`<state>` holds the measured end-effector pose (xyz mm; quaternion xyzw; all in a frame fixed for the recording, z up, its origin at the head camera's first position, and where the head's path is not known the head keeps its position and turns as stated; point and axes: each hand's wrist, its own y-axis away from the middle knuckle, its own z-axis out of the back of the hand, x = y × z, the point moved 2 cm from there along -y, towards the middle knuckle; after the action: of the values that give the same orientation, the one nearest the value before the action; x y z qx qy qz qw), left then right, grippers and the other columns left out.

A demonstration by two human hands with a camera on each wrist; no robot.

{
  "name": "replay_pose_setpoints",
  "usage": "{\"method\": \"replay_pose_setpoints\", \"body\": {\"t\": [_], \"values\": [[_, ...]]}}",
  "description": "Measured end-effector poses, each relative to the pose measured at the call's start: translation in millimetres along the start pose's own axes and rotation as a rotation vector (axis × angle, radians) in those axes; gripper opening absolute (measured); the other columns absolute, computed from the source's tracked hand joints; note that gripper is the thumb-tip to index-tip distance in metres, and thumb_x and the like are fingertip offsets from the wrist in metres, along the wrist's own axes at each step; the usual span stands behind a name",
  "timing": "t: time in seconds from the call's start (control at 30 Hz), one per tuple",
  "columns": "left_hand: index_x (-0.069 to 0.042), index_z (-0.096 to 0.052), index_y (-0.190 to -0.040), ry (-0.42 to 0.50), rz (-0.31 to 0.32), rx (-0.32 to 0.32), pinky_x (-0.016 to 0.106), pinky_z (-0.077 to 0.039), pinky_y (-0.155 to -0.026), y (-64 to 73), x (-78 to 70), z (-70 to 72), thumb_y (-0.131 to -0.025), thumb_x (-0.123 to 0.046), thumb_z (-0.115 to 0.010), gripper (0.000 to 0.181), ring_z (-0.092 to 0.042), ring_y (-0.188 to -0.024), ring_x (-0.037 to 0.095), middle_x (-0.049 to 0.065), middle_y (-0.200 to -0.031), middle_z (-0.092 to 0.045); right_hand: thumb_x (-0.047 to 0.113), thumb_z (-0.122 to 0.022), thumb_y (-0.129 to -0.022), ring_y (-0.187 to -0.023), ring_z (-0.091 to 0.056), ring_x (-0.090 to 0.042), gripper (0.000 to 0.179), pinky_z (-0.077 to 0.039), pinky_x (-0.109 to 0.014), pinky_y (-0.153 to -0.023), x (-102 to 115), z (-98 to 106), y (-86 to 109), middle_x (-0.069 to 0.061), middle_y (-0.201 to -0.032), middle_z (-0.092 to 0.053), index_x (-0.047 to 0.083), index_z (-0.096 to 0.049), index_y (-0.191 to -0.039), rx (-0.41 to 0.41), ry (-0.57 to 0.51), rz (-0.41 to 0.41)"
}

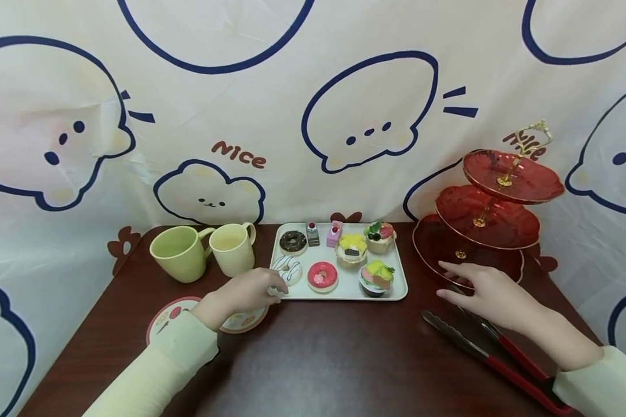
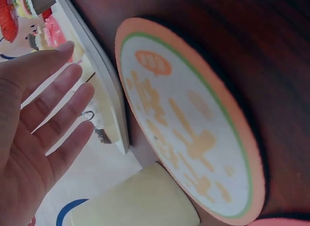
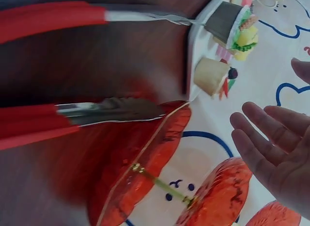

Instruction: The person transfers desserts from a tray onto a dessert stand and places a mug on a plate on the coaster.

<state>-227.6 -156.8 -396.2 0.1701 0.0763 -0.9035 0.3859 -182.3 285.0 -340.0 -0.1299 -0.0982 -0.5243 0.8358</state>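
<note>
My left hand (image 1: 245,292) hovers at the front left corner of the white tray (image 1: 349,285), above a round orange-rimmed coaster (image 2: 193,134). Its fingers are spread loosely and hold nothing. On the tray, the white iced donut (image 1: 287,270) is nearest to it, beside a pink donut (image 1: 322,277) and a chocolate donut (image 1: 293,242). On the right, my right hand (image 1: 487,292) is held above red-handled tongs (image 1: 519,379), its fingers relaxed and apart from them. The tongs lie spread on the table, tips pointing toward the tray. Behind that hand stands a red three-tier stand (image 1: 501,226).
Two cake slices (image 1: 334,233) and several topped cupcakes (image 1: 377,278) fill the tray's back and right. A green mug (image 1: 179,255) and a cream mug (image 1: 233,252) stand left of it. A pink-rimmed coaster (image 1: 169,315) lies partly under the left sleeve. A printed cloth hangs behind.
</note>
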Motion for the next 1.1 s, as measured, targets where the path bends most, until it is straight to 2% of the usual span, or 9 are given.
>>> {"method": "replay_pose_setpoints", "body": {"t": [0.1, 0.27, 0.4, 0.5, 0.6, 0.77, 0.9, 1.0, 1.1], "values": [[-0.004, -0.077, -0.102, 0.012, 0.011, 0.018, 0.039, -0.056, -0.086, 0.7, 3.0, -2.5, -0.087, 0.002, -0.076, 0.016, -0.069, -0.098, 0.021, 0.005, -0.101, -0.073, 0.044, -0.075, -0.092, -0.107, -0.067, -0.033, 0.064, -0.054, -0.055, -0.087, -6.4, -4.6, 8.9, -0.016, -0.118, -0.070, 0.000, -0.062, -0.138, 0.009, 0.008, -0.011], [-0.003, -0.077, -0.103, 0.033, 0.008, 0.035, 0.037, -0.056, -0.085, 0.7, 6.1, -5.4, -0.088, 0.005, -0.074, 0.017, -0.070, -0.096, 0.020, 0.006, -0.102, -0.074, 0.044, -0.078, -0.089, -0.092, -0.066, -0.022, 0.065, -0.056, -0.047, -0.076, -18.6, -10.7, 25.1, -0.013, -0.113, -0.069, 0.000, -0.065, -0.135, 0.019, 0.028, -0.048], [-0.003, -0.077, -0.102, 0.038, -0.009, 0.032, 0.035, -0.056, -0.083, 0.3, 7.9, -6.1, -0.088, 0.007, -0.074, 0.018, -0.070, -0.094, 0.019, 0.006, -0.099, -0.074, 0.046, -0.079, -0.088, -0.101, -0.067, -0.035, 0.068, -0.054, -0.057, -0.081, -30.2, -14.6, 35.4, -0.025, -0.120, -0.066, -0.001, -0.064, -0.135, 0.050, 0.020, -0.105], [-0.003, -0.077, -0.100, 0.027, -0.021, 0.027, 0.033, -0.056, -0.081, 0.0, 9.3, -6.7, -0.087, 0.008, -0.074, 0.017, -0.070, -0.092, 0.016, 0.004, -0.096, -0.074, 0.050, -0.077, -0.088, -0.113, -0.062, -0.047, 0.072, -0.050, -0.064, -0.086, -39.6, -18.3, 43.1, -0.032, -0.126, -0.062, -0.003, -0.063, -0.135, 0.097, 0.014, -0.163], [-0.004, -0.078, -0.096, 0.019, -0.026, 0.023, 0.032, -0.056, -0.079, -0.3, 9.5, -6.9, -0.087, 0.009, -0.073, 0.017, -0.068, -0.088, 0.014, 0.002, -0.093, -0.074, 0.051, -0.076, -0.089, -0.115, -0.059, -0.052, 0.075, -0.049, -0.066, -0.086, -49.1, -23.2, 51.2, -0.035, -0.126, -0.061, -0.006, -0.062, -0.134, 0.146, 0.016, -0.204], [-0.005, -0.078, -0.094, 0.019, -0.020, 0.022, 0.031, -0.056, -0.079, -1.8, 7.1, -6.7, -0.088, 0.008, -0.073, 0.015, -0.068, -0.086, 0.013, 0.002, -0.092, -0.074, 0.056, -0.075, -0.087, -0.103, -0.064, -0.048, 0.083, -0.051, -0.063, -0.081, -62.3, -32.8, 67.0, -0.034, -0.116, -0.063, -0.012, -0.060, -0.132, 0.220, 0.048, -0.285], [-0.006, -0.078, -0.098, 0.030, 0.022, 0.042, 0.032, -0.056, -0.081, -0.9, 6.3, -8.5, -0.090, 0.006, -0.072, 0.016, -0.068, -0.090, 0.014, 0.002, -0.095, -0.074, 0.061, -0.074, -0.084, -0.098, -0.063, -0.048, 0.092, -0.052, -0.064, -0.079, -73.3, -40.7, 82.8, -0.037, -0.111, -0.060, -0.016, -0.056, -0.132, 0.348, 0.067, -0.391], [-0.006, -0.079, -0.099, 0.032, 0.041, 0.050, 0.032, -0.056, -0.082, 0.7, 6.7, -10.7, -0.090, 0.006, -0.071, 0.016, -0.068, -0.091, 0.015, 0.002, -0.096, -0.074, 0.064, -0.071, -0.085, -0.100, -0.058, -0.054, 0.096, -0.049, -0.068, -0.081, -83.2, -47.3, 94.1, -0.041, -0.112, -0.057, -0.017, -0.053, -0.133, 0.453, 0.072, -0.458], [-0.006, -0.079, -0.097, 0.026, 0.031, 0.041, 0.032, -0.056, -0.081, 1.7, 7.4, -10.9, -0.090, 0.007, -0.071, 0.017, -0.068, -0.090, 0.015, 0.002, -0.094, -0.074, 0.066, -0.071, -0.085, -0.097, -0.059, -0.051, 0.098, -0.050, -0.068, -0.081, -92.9, -54.1, 102.9, -0.040, -0.111, -0.057, -0.018, -0.051, -0.132, 0.494, 0.057, -0.486]]}}
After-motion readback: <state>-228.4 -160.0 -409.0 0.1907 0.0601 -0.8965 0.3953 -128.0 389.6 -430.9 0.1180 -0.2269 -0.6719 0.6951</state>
